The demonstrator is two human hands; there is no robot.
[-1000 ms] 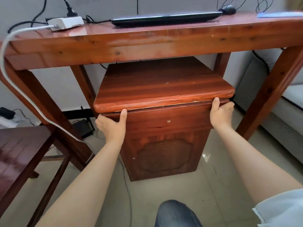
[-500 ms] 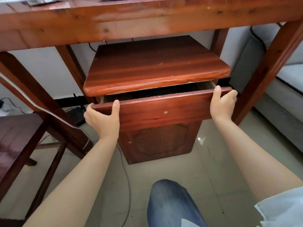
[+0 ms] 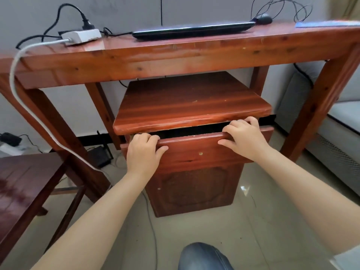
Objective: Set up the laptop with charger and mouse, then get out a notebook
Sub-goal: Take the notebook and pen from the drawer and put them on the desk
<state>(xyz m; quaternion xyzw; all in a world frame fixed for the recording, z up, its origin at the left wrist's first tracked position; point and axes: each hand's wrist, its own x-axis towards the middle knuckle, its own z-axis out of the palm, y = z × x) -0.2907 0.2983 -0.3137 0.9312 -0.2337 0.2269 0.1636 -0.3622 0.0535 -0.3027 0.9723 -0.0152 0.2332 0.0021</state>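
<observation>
The notebook is nowhere I can see; the red-brown wooden drawer front [image 3: 196, 151] of the small cabinet [image 3: 192, 188] stands ajar, dark inside. My left hand [image 3: 143, 152] curls over the drawer's top edge near its left end, my right hand [image 3: 244, 136] near its right end, both gripping it. Above the cabinet, on the long wooden desk [image 3: 175, 53], lies the closed black laptop [image 3: 192, 30], the black mouse [image 3: 263, 18] at its right and the white power strip [image 3: 81, 36] to its left.

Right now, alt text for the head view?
Both hands, left hand and right hand, grip the top edge of a slightly open drawer in a small wooden cabinet under a desk holding a closed laptop.
</observation>
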